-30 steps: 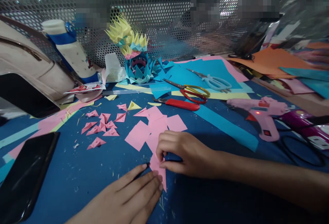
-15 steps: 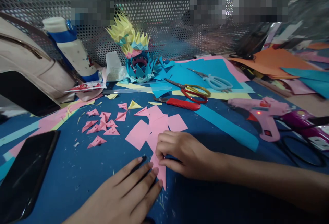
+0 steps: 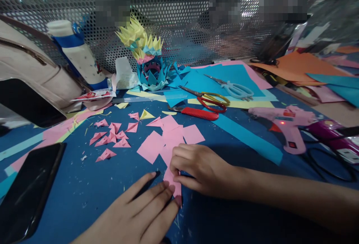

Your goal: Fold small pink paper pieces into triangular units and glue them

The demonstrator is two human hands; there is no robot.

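Observation:
A pink paper piece (image 3: 177,189) lies on the blue table, narrowing to a point towards me. My left hand (image 3: 141,208) rests with fingers stretched out and apart, its fingertips pressing on the paper's lower left side. Curled over the upper part, my right hand (image 3: 200,167) has thumb and fingers closed at the paper's edge; its fingertips are partly hidden. Beyond it several pink paper squares (image 3: 151,147) overlap, with another pink square (image 3: 194,134) to their right. Small folded pink triangles (image 3: 112,136) are scattered to the left, with a folded yellow triangle (image 3: 146,114) behind them.
Behind the squares lie a red cutter (image 3: 199,113), red-and-yellow scissors (image 3: 214,102) and light-blue scissors (image 3: 238,90). A pink glue gun (image 3: 290,124) with a lit light is at right. A phone (image 3: 35,191) lies left. A folded-paper model (image 3: 151,72) stands at the back.
My left hand's fingers have slid slightly right and down along the pink paper. My right hand stays almost in place.

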